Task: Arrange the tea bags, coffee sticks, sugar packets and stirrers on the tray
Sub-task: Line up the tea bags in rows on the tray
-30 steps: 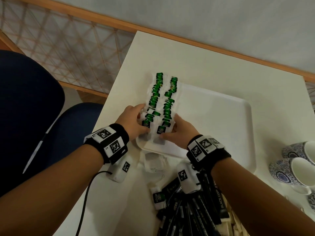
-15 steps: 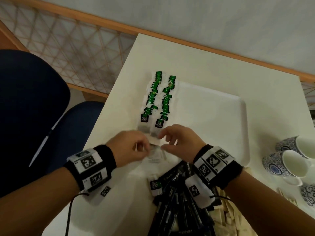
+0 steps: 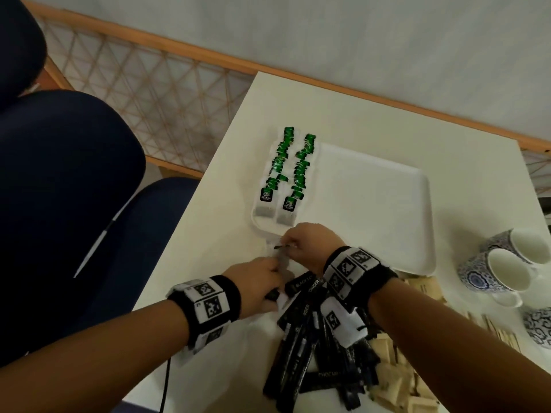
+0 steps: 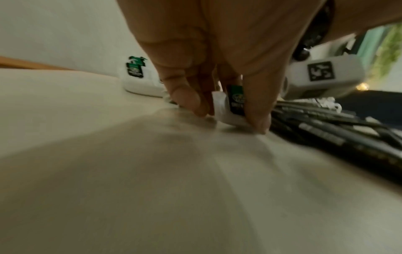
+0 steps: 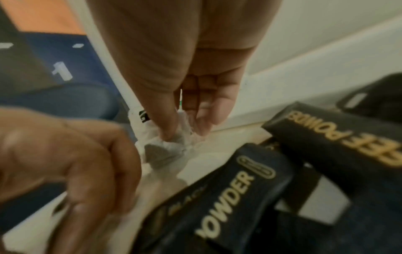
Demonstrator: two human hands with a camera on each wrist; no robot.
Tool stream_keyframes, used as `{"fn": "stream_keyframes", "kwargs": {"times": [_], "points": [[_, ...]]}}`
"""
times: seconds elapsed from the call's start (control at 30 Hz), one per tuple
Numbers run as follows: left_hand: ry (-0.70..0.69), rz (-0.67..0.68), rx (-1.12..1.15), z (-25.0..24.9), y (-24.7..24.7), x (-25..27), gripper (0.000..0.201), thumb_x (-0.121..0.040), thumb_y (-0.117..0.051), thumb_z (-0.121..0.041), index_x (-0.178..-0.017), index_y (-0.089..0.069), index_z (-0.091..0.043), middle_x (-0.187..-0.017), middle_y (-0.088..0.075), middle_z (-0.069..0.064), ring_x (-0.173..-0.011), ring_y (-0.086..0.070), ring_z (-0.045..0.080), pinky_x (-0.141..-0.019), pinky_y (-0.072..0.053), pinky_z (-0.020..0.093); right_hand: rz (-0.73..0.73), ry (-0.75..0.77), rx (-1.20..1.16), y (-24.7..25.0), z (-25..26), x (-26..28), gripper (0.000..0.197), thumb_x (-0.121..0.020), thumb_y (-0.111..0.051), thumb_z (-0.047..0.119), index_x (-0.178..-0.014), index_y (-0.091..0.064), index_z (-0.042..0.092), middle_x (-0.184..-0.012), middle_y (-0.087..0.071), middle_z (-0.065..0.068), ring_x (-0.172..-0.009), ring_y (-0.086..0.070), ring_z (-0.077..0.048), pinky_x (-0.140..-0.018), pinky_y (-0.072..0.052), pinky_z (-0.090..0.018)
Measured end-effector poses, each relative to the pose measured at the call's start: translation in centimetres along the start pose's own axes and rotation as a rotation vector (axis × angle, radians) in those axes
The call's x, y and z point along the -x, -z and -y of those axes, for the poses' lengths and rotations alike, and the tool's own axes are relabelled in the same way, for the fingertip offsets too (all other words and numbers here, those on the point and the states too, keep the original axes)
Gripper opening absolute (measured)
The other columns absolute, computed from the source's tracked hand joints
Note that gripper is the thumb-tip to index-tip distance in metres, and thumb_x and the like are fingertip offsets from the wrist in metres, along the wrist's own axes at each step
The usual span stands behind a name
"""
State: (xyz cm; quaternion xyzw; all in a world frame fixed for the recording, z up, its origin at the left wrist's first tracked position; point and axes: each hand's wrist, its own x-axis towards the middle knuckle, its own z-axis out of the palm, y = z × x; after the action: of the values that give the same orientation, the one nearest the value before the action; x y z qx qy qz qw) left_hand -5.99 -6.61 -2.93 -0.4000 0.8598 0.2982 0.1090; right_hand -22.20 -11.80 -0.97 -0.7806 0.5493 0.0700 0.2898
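A loose tea bag (image 4: 230,110) sits on the white table (image 3: 372,126) just short of the tray's near-left corner, and the left hand (image 3: 256,286) has it pinched, thumb on one side and fingertips (image 4: 189,101) on the other, curled tight round the white sachet and its green tag; beside it the right hand (image 3: 310,248) pinches a second tea bag (image 5: 165,151), thumb and forefinger closed on the crumpled paper top, the grey pouch hanging below against the table; both hands are low, the two nearly touching; ahead of them the white tray (image 3: 387,204) carries two rows of tea bags (image 3: 286,171) packed along its left edge, green tags overlapping, the far ends reaching past the tray's far rim; everything to the right of those rows is bare tray floor, wide open up to the right rim; just behind the hands a heap of black coffee sticks (image 3: 313,347) crowds the near edge of the table, pressing right up to both wrists; pale sugar packets (image 3: 393,377) lie to the right of the heap; patterned cups (image 3: 501,263) stand off the tray's right side, well apart from the hands; a dark blue chair (image 3: 74,180) stands left of the table.
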Motion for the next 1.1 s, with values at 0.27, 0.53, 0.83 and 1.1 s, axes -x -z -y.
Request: {"fn": "stream_keyframes", "kwargs": {"times": [0.27, 0.53, 0.83, 1.1], "points": [[0.426, -0.395, 0.763, 3.4, 1.5, 1.7, 0.012, -0.085, -0.069, -0.024, -0.079, -0.062, -0.016, -0.079, -0.065, 0.004, -0.071, -0.057, 0.018, -0.068, -0.051, 0.032, -0.149, -0.141, -0.414, 1.7, -0.9, 2.5, 0.022, -0.088, -0.063, 0.036, -0.083, -0.071, 0.016, -0.073, -0.067, -0.003, -0.062, -0.051, -0.009, -0.065, -0.045, -0.025], [0.460, -0.634, 1.218, 2.7, 5.0, 0.3, 0.012, -0.086, -0.069, -0.015, -0.077, -0.061, -0.014, -0.075, -0.064, 0.003, -0.065, -0.059, 0.013, -0.060, -0.052, 0.027, -0.071, -0.013, -0.667, 3.8, 1.9, 3.4, 0.009, -0.083, -0.072, 0.021, -0.075, -0.070, 0.025, -0.067, -0.064, 0.005, -0.062, -0.055, -0.005, -0.061, -0.048, -0.015], [0.342, -0.375, 1.583, 0.8, 6.4, 0.0, 0.024, -0.099, -0.044, -0.024, -0.106, -0.061, -0.009, -0.095, -0.069, 0.017, -0.078, -0.068, 0.027, -0.067, -0.059, 0.035, -0.296, -0.056, -0.715, 3.8, 1.5, 1.6, 0.013, -0.083, -0.072, 0.015, -0.091, -0.065, 0.023, -0.065, -0.060, 0.005, -0.059, -0.057, -0.008, -0.058, -0.050, -0.017], [0.318, -0.409, 1.384, 2.0, 5.7, -0.3, 0.024, -0.091, -0.055, 0.003, -0.105, -0.056, -0.017, -0.083, -0.067, 0.011, -0.063, -0.065, 0.021, -0.061, -0.059, 0.033, -0.299, -0.029, -0.552, 1.9, 0.4, 1.3, 0.009, -0.087, -0.065, 0.025, -0.095, -0.064, 0.027, -0.077, -0.063, 0.007, -0.066, -0.056, -0.003, -0.064, -0.048, -0.017]]}}
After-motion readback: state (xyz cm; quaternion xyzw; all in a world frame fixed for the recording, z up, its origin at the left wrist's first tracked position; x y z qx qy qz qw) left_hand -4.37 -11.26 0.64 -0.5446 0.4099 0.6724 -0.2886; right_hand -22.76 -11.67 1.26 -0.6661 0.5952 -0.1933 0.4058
